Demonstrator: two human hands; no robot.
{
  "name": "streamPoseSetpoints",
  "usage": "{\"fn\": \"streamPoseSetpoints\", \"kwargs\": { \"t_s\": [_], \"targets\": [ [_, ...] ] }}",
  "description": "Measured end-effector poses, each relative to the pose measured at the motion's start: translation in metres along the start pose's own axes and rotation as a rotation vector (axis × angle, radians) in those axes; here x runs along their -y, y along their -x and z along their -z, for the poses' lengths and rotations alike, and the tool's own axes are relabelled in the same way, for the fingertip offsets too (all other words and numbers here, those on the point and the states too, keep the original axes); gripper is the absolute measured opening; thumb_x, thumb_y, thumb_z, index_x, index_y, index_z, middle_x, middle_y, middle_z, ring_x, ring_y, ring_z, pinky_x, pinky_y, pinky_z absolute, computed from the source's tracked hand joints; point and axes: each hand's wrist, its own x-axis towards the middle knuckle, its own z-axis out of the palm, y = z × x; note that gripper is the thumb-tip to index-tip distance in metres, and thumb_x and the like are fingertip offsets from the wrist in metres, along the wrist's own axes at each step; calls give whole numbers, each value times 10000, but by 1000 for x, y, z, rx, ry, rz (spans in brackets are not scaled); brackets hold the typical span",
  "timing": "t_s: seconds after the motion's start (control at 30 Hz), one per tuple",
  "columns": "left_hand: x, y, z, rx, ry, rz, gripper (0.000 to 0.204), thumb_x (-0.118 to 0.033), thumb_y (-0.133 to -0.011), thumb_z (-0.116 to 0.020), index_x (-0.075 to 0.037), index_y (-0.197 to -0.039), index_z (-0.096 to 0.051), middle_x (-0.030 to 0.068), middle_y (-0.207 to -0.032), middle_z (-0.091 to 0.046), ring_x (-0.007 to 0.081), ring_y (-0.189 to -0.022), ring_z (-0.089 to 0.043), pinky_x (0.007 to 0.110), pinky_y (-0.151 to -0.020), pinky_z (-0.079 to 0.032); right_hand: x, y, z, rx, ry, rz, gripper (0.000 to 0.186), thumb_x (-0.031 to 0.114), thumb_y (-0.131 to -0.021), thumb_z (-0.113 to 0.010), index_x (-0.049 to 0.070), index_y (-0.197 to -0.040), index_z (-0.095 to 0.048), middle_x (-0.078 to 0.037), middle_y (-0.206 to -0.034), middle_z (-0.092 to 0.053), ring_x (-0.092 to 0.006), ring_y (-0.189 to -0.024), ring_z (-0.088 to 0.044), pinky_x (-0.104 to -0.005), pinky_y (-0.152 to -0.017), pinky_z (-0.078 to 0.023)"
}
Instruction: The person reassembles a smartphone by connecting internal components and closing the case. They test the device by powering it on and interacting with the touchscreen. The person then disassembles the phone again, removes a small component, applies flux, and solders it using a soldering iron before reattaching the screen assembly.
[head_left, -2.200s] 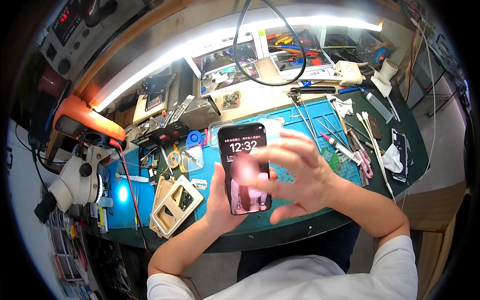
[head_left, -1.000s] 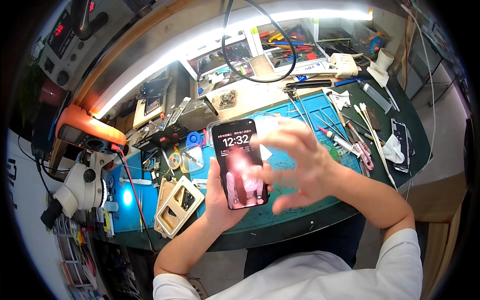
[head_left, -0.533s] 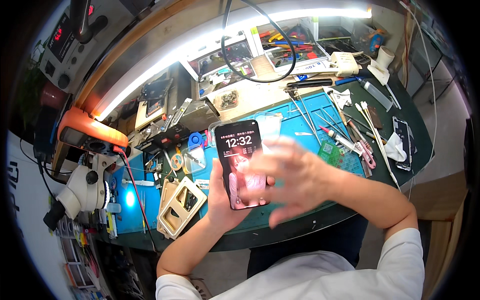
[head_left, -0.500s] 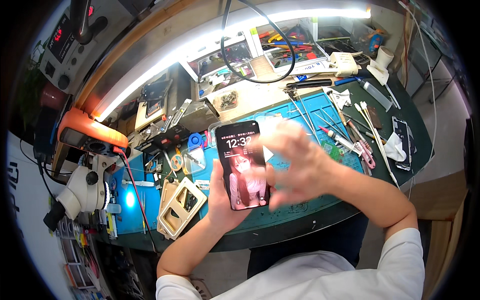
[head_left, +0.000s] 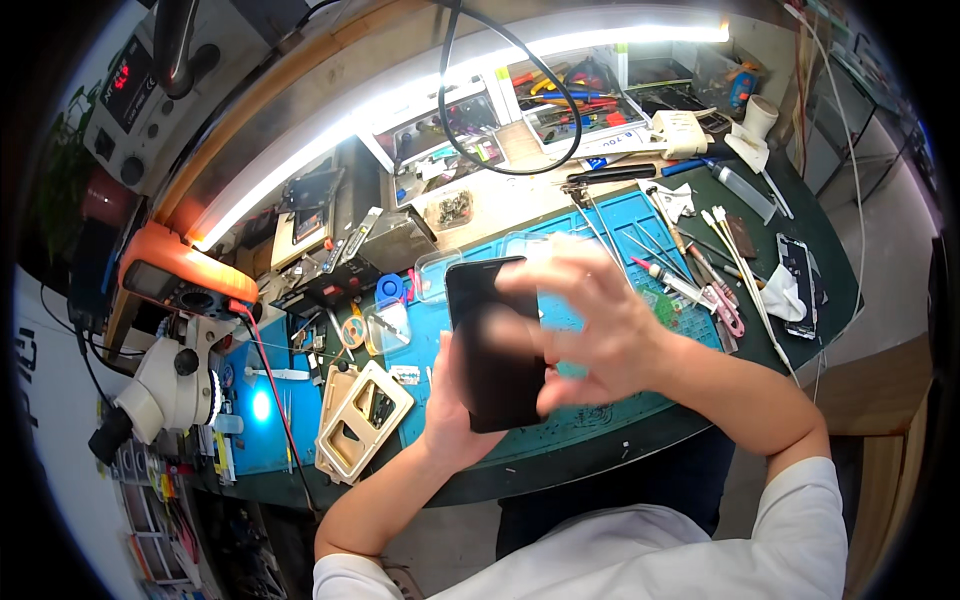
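Note:
A smartphone (head_left: 500, 395) with a dark screen is held upright over the blue work mat (head_left: 630, 390). My left hand (head_left: 447, 415) grips it from below and along its left edge, with the thumb on that side. My right hand (head_left: 612, 330) is at the phone's right, its fingers spread and partly blurred across the upper half of the screen. Whether those fingertips touch the glass, I cannot tell. Left of the phone lies a beige slotted frame (head_left: 365, 420) with small dark parts in it.
An orange multimeter (head_left: 185, 270) and a white microscope (head_left: 165, 375) stand at the left. Cotton swabs (head_left: 745, 270), a pink-tipped syringe (head_left: 680, 285) and an opened phone (head_left: 797, 285) lie at the right. A black cable loop (head_left: 445, 100) hangs overhead at the back.
The phone's screen has gone from a lit lock screen to dark. The phone sits slightly lower and farther right. My right hand's fingers have shifted a little over it.

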Motion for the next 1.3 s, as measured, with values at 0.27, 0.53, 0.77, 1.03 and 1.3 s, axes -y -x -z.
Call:
{"fn": "streamPoseSetpoints", "kwargs": {
  "t_s": [0.27,0.53,0.77,1.03,1.3],
  "targets": [
    [-9,-2,1,222,274,-53,776,-639,-1102,-217,-104,-1663,-263,139,-1661,-366,338,-1344,-536,514,-1085,-467,4,-2,6,-221,-417,-543,312,189,-1042,-592,17,-1284,-688,-143,-1145,-678,-274,-1039,-636,-405,-933,-515],
    [-8,-2,4,97,106,-70,801,-695,-1074,-289,-115,-1623,-347,109,-1591,-467,278,-1366,-545,496,-1111,-457,26,2,-4,-24,-1082,-897,415,242,-1104,-526,-72,-1365,-596,-153,-1190,-680,-236,-1022,-669,-367,-948,-535],
    [-3,-4,4,26,-9,-87,800,-726,-1054,-328,-126,-1574,-424,79,-1502,-557,238,-1351,-560,463,-1112,-467,31,8,-14,15,-668,-666,509,308,-1101,-515,-96,-1410,-538,-261,-1308,-601,-378,-1196,-582,-450,-1065,-457],
    [-6,-8,4,66,53,-101,788,-703,-1073,-285,-106,-1571,-414,127,-1472,-555,264,-1308,-581,467,-1085,-500,17,3,-6,-133,-398,-615,469,234,-1041,-561,-79,-1389,-561,-246,-1324,-608,-370,-1151,-614,-460,-1013,-494],
    [-13,-3,3,-59,211,-62,794,-734,-1060,-270,-110,-1503,-481,94,-1357,-636,215,-1180,-662,381,-917,-590,15,0,3,173,-241,134,359,469,-973,-664,262,-1256,-740,-106,-1461,-567,-286,-1314,-493,-467,-1118,-433]
  ]
}}
